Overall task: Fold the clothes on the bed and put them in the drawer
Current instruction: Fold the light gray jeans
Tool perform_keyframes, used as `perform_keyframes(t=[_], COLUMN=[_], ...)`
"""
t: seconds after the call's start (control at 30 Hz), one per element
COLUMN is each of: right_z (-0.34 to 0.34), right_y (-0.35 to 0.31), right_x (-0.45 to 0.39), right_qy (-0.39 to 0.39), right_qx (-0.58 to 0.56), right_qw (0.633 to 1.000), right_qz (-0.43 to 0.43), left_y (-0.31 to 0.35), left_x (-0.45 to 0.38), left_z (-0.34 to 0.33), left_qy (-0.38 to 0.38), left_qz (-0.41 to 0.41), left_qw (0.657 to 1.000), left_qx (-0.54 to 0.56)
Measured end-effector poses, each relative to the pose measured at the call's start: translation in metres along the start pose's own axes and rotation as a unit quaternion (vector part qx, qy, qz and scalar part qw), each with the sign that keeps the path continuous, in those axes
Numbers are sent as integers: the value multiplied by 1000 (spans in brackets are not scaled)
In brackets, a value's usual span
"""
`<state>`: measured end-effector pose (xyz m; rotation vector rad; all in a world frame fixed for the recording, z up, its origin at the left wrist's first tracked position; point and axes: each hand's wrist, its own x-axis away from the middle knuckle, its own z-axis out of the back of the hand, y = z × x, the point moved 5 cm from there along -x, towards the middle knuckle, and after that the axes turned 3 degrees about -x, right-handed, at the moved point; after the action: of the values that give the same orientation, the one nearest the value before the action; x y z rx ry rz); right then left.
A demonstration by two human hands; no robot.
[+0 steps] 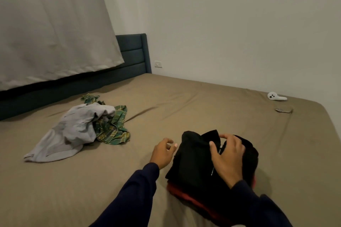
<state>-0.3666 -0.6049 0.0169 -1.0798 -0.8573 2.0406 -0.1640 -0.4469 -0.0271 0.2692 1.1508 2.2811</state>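
Clothes lie in two groups on the wide bed covered with a taupe fitted sheet (184, 101). Low and right of centre in the frame we have a folded black zip-up garment (195, 160); its silver zipper teeth show between our fingers, and its top edge is bunched into soft humps. It sits on a folded red garment (177, 192), of which only a thin edge peeks out along the lower left side of the stack.

Our right hand (227, 158) rests on top of the black garment, fingers spread and slightly bent, pressing down on the cloth without closing round it. Our left hand (163, 153) hovers just left of the stack, fingers loosely curled and holding nothing; we cannot tell whether its fingertips touch the black cloth. Both arms wear dark navy sleeves.

Left of centre, well apart from the stack, a crumpled pale grey garment (73, 132) lies unfolded, and a rumpled green plaid shirt (114, 127) lies partly under and beside it.

At the far right edge of the bed are a white game controller (275, 96) and, just below it in the frame, a small dark object (283, 110) we cannot identify. In the upper left hangs a pale curtain (51, 24), in front of a dark blue padded headboard (132, 51).
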Motion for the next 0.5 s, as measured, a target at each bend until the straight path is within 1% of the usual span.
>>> perform_keyframes(t=[0.1, 0.2, 0.27, 0.33, 0.4, 0.5], right_z=[-51, -106, -144, -186, -226, -291], right_y=[-41, -76, -100, -121, -133, -148], right_x=[2, 8, 18, 31, 44, 59], right_qy=[-91, -188, -266, -343, -400, -465], right_qx=[-34, -37, -24, -3, 23, 37], right_qw=[994, 976, 955, 926, 897, 862], right_qz=[59, 105, 131, 159, 187, 197], left_y=[-10, -32, -54, -81, -107, -148], left_x=[13, 24, 33, 40, 45, 45], left_z=[47, 97, 133, 166, 194, 230], left_qy=[39, 78, 117, 150, 175, 207], left_qz=[-6, 7, 28, 50, 71, 100], left_qw=[999, 997, 992, 987, 981, 972], left_qx=[-16, -27, -24, -32, -45, -46])
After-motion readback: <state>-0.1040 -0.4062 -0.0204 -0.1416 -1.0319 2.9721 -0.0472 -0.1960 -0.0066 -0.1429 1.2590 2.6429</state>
